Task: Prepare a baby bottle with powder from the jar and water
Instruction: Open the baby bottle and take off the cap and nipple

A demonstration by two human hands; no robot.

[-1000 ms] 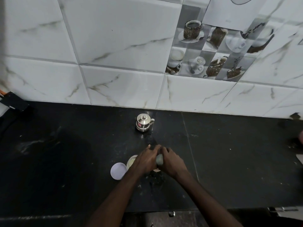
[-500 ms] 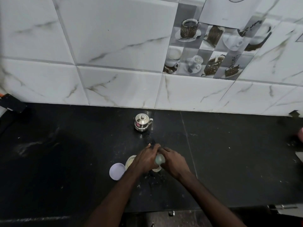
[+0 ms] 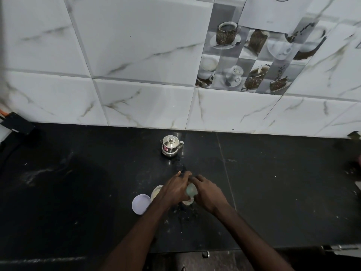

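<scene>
Black surface (image 3: pixel 78 192), white marbled tile wall (image 3: pixel 136 55) behind; round white lid (image 3: pixel 141 204), flat on the surface, just left of the jar; open jar (image 3: pixel 156 191), pale inside, partly hidden by the left hand; small steel pot (image 3: pixel 171 146), lidded, well behind, near the wall; left hand (image 3: pixel 175 189), fingers curled onto the baby bottle; baby bottle (image 3: pixel 191 191), greenish, between both hands, just right of the jar; right hand (image 3: pixel 209 192), fingers wrapped round its other side.
</scene>
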